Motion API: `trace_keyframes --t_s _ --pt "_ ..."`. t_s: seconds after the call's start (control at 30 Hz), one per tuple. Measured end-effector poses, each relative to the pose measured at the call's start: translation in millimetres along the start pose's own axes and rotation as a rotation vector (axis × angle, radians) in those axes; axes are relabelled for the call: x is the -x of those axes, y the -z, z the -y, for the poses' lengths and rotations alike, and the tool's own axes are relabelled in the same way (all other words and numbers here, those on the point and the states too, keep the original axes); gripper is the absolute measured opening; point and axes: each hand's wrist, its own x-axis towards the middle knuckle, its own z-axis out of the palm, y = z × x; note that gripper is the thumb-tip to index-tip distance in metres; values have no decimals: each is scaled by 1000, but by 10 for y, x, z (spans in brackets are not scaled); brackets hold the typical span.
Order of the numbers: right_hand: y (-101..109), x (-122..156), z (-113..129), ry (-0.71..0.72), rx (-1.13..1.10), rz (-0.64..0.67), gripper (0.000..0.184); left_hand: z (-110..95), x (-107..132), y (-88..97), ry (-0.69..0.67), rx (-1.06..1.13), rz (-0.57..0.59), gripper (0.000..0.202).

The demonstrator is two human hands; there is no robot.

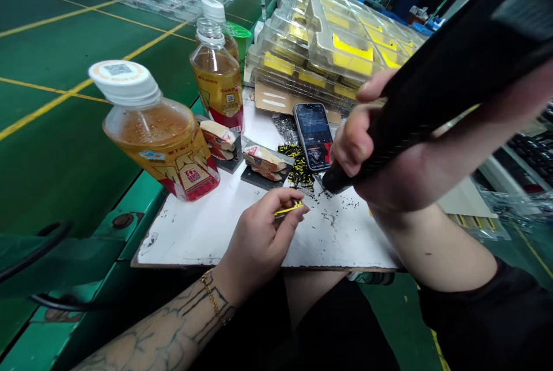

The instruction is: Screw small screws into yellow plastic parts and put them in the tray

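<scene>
My left hand [261, 238] is closed over the near part of the white board, pinching a small yellow part [290, 208] with a dark bit on it between thumb and fingers. My right hand [389, 152] wraps round a thick black electric screwdriver [415, 94], whose body fills the upper right. Its tip points down at the board, near several tiny dark screws [332, 215], and I cannot tell whether it touches anything. Beyond both hands lies a heap of small black and yellow pieces [300, 169], beside a phone [314, 136] with its screen lit.
Two dark blocks with taped bundles [265, 163] [218, 139] stand left of the heap. Drink bottles [164, 140] [218, 74] line the left side of the white board [190, 238]. Stacked clear trays [319, 54] with yellow parts rise at the back.
</scene>
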Motion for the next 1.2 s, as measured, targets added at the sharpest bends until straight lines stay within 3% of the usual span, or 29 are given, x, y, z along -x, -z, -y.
trace_keyframes --t_s 0.1,0.23,0.4,0.97,1.2 --pt "148 -71 -154 39 172 65 79 4 -14 -5 36 5 -59 23" --pt "305 -140 -356 72 132 66 78 -1 -26 -6 75 -13 -61 23" --pt "325 -168 -461 97 101 108 81 12 -20 -11 67 -53 -78 26" --pt "334 -179 -575 23 144 83 81 18 -16 -24 8 -57 -92 31" --pt "206 -85 -268 76 146 66 83 24 -24 -31 -14 -91 -107 34"
